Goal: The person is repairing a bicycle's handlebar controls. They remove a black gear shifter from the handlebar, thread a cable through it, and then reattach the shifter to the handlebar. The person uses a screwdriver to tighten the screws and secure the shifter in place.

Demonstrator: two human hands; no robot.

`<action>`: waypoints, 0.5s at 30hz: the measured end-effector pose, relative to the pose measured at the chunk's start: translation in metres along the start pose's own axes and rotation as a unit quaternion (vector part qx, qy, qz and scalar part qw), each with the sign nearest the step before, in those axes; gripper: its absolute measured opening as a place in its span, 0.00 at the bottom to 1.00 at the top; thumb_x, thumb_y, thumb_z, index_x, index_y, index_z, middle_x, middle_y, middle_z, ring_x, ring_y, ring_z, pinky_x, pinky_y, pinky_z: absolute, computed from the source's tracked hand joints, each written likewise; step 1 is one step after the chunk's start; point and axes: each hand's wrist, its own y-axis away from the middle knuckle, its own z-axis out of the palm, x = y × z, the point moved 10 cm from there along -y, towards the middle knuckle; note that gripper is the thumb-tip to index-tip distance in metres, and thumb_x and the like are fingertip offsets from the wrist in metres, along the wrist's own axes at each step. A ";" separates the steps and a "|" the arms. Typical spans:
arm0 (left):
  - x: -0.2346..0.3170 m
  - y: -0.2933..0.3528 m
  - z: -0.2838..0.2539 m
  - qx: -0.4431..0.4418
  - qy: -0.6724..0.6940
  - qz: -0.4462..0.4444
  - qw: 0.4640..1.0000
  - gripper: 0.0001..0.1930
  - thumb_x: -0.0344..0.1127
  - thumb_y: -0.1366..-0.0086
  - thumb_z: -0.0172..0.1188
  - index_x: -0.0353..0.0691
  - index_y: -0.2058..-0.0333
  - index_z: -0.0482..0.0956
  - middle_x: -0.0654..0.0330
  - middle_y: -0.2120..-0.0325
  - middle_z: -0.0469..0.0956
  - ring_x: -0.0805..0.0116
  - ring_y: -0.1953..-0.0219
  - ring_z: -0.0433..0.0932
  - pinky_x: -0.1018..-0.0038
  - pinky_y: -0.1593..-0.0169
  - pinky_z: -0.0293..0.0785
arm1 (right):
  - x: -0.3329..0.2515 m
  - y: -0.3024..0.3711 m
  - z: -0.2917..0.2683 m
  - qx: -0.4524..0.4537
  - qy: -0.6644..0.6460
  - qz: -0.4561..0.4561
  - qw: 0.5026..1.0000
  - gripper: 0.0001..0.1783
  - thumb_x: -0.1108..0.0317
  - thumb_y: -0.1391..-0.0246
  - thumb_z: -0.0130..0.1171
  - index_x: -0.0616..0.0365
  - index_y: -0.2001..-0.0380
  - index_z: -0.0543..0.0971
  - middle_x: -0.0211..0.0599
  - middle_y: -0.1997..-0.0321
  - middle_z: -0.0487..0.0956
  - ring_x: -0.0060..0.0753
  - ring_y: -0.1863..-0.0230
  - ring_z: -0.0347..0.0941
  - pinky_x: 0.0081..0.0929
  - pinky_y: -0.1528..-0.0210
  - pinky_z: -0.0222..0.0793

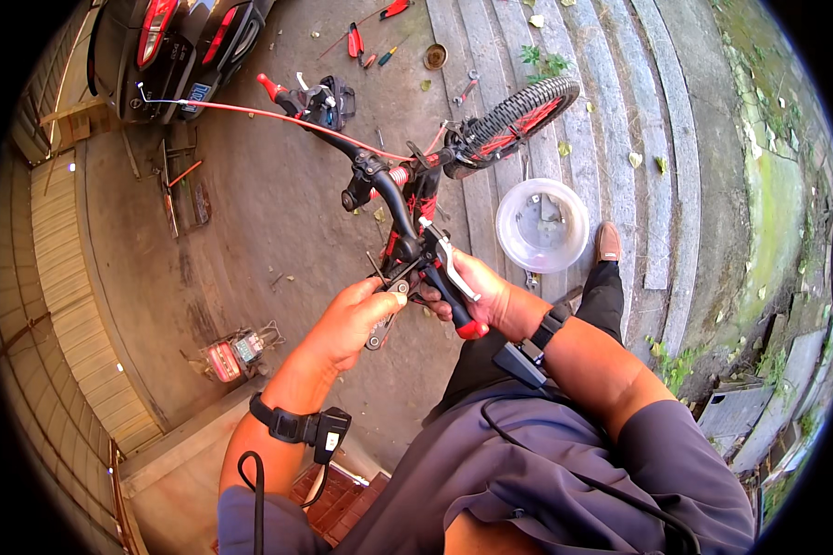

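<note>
A bicycle's black handlebar (394,199) runs toward me from the middle of the view. My left hand (350,324) is closed around a folding multi-tool (376,337), with its thumb pressed on the tool's end. One thin key sticks up from the tool beside the bar; where its tip sits I cannot make out. My right hand (491,294) wraps around the near end of the bar, by the silver brake lever (450,263) and the black grip (449,301) with a red end (473,330). Its fingertips are partly hidden under the bar.
The knobbly front wheel (518,129) points away to the right. A red cable (278,115) stretches left from the bike. A clear plastic tub (542,226) stands on grey planks. Pliers (354,42), a wrench (468,88) and a parked car (171,55) are farther off.
</note>
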 end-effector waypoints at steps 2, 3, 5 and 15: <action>-0.005 -0.004 0.001 -0.015 0.024 -0.011 1.000 0.17 0.39 0.33 0.58 0.31 0.53 0.75 0.64 0.77 0.74 0.77 0.80 0.69 0.79 0.79 0.64 | 0.001 0.000 -0.002 0.008 0.000 0.004 1.000 0.36 0.26 0.37 0.39 0.50 0.63 0.73 0.29 0.77 0.73 0.25 0.85 0.69 0.22 0.83 0.66; -0.008 -0.006 -0.001 -0.012 0.035 -0.017 0.999 0.17 0.39 0.33 0.58 0.31 0.53 0.75 0.63 0.77 0.74 0.77 0.81 0.69 0.79 0.80 0.64 | 0.002 0.000 -0.002 0.011 0.000 0.008 1.000 0.36 0.26 0.37 0.39 0.50 0.63 0.73 0.29 0.78 0.73 0.25 0.85 0.69 0.22 0.83 0.66; -0.013 -0.008 -0.002 -0.006 0.057 -0.029 0.998 0.17 0.39 0.32 0.57 0.29 0.53 0.76 0.62 0.77 0.75 0.76 0.82 0.69 0.79 0.81 0.64 | 0.003 0.000 -0.002 0.015 -0.006 0.008 1.000 0.36 0.26 0.37 0.39 0.50 0.63 0.74 0.30 0.78 0.73 0.25 0.85 0.69 0.22 0.83 0.66; -0.029 -0.005 0.012 -0.046 0.196 -0.127 0.971 0.21 0.47 0.31 0.54 0.32 0.53 0.78 0.59 0.77 0.77 0.73 0.87 0.68 0.78 0.83 0.65 | 0.002 0.001 -0.006 0.040 -0.033 0.007 0.999 0.34 0.30 0.34 0.39 0.52 0.63 0.73 0.32 0.77 0.74 0.27 0.84 0.70 0.23 0.84 0.67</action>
